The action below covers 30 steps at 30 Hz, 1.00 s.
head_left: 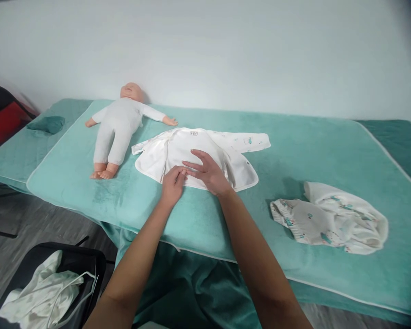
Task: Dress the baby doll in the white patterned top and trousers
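A white baby jacket (198,151) with small prints on its sleeves lies spread on the green cover, its front flaps folded outward. Over its lower edge, my left hand (173,183) is closed with the fingers curled together; what is in them, if anything, is hidden. My right hand (208,172) is beside it above the jacket, fingers spread, one fingertip close to the left hand's fingers. To the left, a baby doll (118,123) in a white bodysuit lies on its back, one arm stretched towards the jacket.
Crumpled printed baby clothes (332,219) lie on the right of the green-covered bed (315,151). A black chair (97,262) at lower left holds a pale garment (41,292) and a white hanger (91,292). Behind the bed is a white wall; a red item (7,123) rests at far left.
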{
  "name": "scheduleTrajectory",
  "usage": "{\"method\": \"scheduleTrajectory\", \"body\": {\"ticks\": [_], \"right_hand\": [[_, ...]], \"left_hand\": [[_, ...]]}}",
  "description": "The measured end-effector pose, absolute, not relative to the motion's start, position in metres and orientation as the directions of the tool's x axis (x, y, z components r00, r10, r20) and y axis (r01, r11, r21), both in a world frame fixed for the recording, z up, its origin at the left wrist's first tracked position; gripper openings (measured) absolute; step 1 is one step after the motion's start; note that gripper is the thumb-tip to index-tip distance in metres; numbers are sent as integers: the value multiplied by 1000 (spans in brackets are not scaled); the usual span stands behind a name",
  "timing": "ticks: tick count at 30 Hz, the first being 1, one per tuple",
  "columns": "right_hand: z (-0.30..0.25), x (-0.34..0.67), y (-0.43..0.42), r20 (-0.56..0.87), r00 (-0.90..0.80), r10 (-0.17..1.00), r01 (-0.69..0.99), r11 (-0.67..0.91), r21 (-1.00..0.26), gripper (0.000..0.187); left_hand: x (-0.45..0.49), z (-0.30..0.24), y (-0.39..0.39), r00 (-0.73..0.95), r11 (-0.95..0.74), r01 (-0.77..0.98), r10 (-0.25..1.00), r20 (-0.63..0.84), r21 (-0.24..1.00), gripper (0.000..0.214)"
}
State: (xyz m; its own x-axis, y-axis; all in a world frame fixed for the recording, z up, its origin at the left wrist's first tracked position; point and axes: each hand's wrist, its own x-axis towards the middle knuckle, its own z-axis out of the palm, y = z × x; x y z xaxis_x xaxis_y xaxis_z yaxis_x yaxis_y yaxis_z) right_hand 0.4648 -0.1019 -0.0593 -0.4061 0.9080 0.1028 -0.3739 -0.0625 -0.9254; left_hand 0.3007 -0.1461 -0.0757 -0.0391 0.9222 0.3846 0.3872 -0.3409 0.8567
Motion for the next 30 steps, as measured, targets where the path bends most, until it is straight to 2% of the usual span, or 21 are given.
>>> {"method": "scheduleTrajectory", "body": {"ticks": [13, 21, 30], "right_hand": [[-61, 464, -100, 63, -379, 923, -389, -97, -916, 65], [-58, 465, -100, 49, -390, 919, -386, -115, -915, 61], [-62, 466, -99, 39, -416, 909, -390, -140, -910, 59]], "left_hand": [[302, -73, -145, -44, -331, 389, 925, 376, 860, 36], [301, -74, -146, -57, -301, 368, 937, 345, 880, 26], [301, -73, -146, -34, -318, 354, 935, 352, 879, 26]]}}
